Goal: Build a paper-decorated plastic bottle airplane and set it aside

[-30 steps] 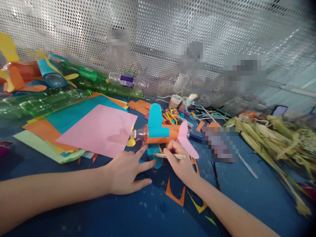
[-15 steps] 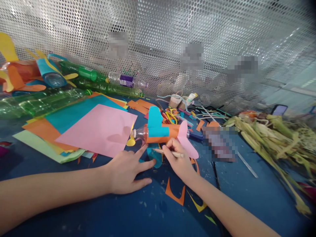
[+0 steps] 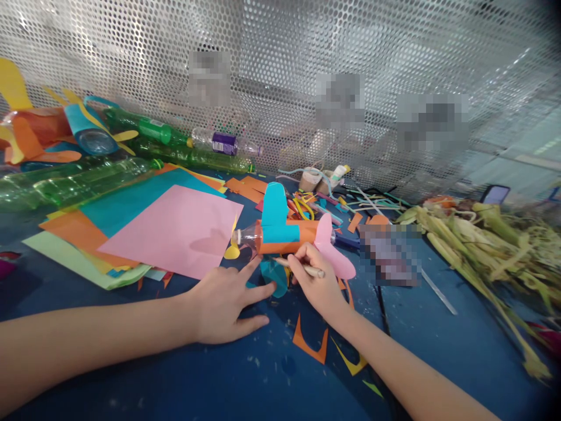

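Note:
In front of me a plastic-bottle plane (image 3: 307, 235) lies on its side, its body wrapped in orange paper. A blue paper wing (image 3: 274, 202) stands up from it, a pink paper tail (image 3: 335, 257) sits at its right end, and a yellow propeller (image 3: 233, 248) is by the bottle's neck. My left hand (image 3: 228, 304) is open with fingers spread, fingertips at the near side of the bottle and at the lower blue paper wing (image 3: 275, 279). My right hand (image 3: 315, 286) grips a pale, pencil-like stick (image 3: 309, 270), its tip between bottle and lower wing.
Coloured paper sheets (image 3: 175, 228) are stacked on the left, with green bottles (image 3: 96, 178) behind. Orange cut-offs (image 3: 310, 345) lie near my right forearm. Dried husks (image 3: 486, 251) heap at the right. A perforated metal screen (image 3: 272, 76) bounds the far side.
The stick's tip has shifted slightly up, closer to the bottle, with my right hand. The upper blue wing stands slightly higher. My left hand has hardly moved.

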`<action>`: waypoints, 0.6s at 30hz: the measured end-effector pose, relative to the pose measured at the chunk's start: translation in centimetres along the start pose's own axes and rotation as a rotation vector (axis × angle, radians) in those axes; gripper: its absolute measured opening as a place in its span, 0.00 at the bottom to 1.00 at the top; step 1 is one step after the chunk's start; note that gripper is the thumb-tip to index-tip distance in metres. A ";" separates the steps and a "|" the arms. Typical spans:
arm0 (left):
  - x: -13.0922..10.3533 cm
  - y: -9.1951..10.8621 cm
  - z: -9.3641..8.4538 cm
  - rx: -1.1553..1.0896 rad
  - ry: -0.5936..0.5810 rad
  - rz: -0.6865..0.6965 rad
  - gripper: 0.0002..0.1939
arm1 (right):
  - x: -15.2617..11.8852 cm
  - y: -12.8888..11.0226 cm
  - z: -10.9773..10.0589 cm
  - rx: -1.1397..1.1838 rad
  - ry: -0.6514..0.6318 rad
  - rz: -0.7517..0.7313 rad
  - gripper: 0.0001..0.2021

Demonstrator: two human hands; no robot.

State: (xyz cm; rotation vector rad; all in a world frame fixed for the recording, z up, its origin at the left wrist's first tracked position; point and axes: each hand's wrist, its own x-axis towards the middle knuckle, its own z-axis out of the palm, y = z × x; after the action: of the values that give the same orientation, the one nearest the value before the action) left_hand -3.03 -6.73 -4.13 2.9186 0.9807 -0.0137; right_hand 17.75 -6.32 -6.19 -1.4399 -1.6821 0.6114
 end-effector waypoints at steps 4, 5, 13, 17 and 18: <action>0.0 0.0 0.0 0.012 -0.010 -0.002 0.27 | 0.0 -0.1 -0.3 0.018 0.044 0.034 0.12; 0.0 -0.1 -0.1 0.016 -0.011 -0.001 0.27 | 0.0 -0.2 -0.4 0.023 0.054 0.044 0.12; 0.0 -0.1 -0.2 0.030 -0.026 0.005 0.27 | 0.0 -1.0 -0.7 0.026 0.101 0.071 0.11; 0.1 0.0 -0.3 0.022 -0.021 0.011 0.27 | -0.1 -0.9 -0.5 0.034 0.098 0.064 0.11; 0.1 0.0 -0.3 0.020 -0.021 0.013 0.27 | -0.1 -0.8 -0.4 0.032 0.093 0.061 0.11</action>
State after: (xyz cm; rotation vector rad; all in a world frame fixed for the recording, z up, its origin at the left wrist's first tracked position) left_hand -3.00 -6.64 -3.83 2.9362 0.9635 -0.0541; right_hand 17.60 -6.70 -5.36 -1.4786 -1.5546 0.5928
